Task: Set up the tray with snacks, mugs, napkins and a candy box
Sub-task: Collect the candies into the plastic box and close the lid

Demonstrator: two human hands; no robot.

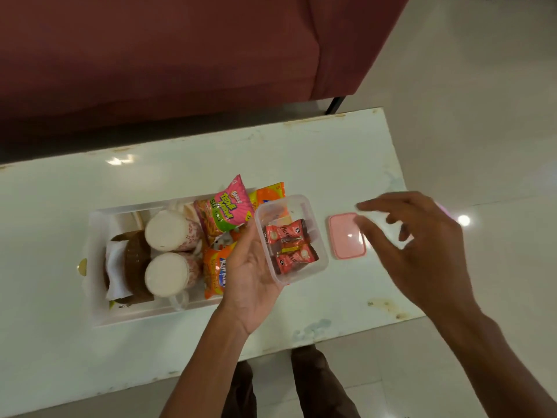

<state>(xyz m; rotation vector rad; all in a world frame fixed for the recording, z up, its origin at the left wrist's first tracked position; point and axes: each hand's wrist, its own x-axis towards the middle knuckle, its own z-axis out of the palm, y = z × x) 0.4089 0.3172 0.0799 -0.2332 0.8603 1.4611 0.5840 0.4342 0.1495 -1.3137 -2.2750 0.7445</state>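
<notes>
My left hand (pixel 251 271) holds a clear plastic candy box (pixel 313 209) with red wrapped candies (pixel 291 244) inside, lidless, just right of the tray. The box's pink lid (pixel 343 236) lies flat on the table to its right. My right hand (pixel 419 245) hovers over the lid's right edge, fingers spread, holding nothing. The white tray (pixel 99 224) carries two white mugs (pixel 165 230), snack packets (pixel 224 211) and a brown holder with white napkins (pixel 116 265).
The white glossy table (pixel 150 176) has a stained front edge. A maroon sofa (pixel 150 55) stands behind it, with one dark leg near the table's far right corner. Pale tiled floor (pixel 482 101) lies to the right.
</notes>
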